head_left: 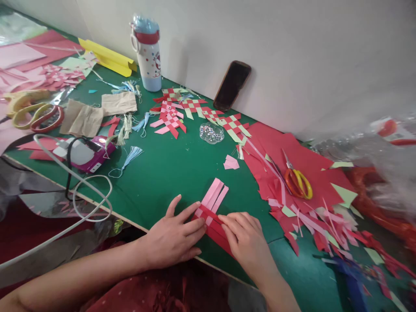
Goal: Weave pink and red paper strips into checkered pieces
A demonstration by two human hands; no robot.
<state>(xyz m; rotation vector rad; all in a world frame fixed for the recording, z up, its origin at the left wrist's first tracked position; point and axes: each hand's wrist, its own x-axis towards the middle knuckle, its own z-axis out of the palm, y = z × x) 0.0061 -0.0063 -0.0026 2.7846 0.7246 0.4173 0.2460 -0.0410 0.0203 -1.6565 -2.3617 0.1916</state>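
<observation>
Pink paper strips (214, 194) and red paper strips (217, 234) cross each other in a small weave at the front edge of the green table. My left hand (177, 232) presses on the weave's left side, its fingers spread and its thumb raised. From the right, my right hand (245, 234) pinches a red strip between thumb and forefinger. The red strips run partly beneath my right hand, which hides some of them. Beyond the weave lies a small folded pink paper piece (231, 162).
Finished woven red, pink and green pieces (170, 121) lie near a clear dish (211, 132) of beads. A bottle (149, 60) and phone (232, 85) stand by the wall. Scissors (297, 180) rest on red paper at right. A purple power strip (97, 154) with cables sits left.
</observation>
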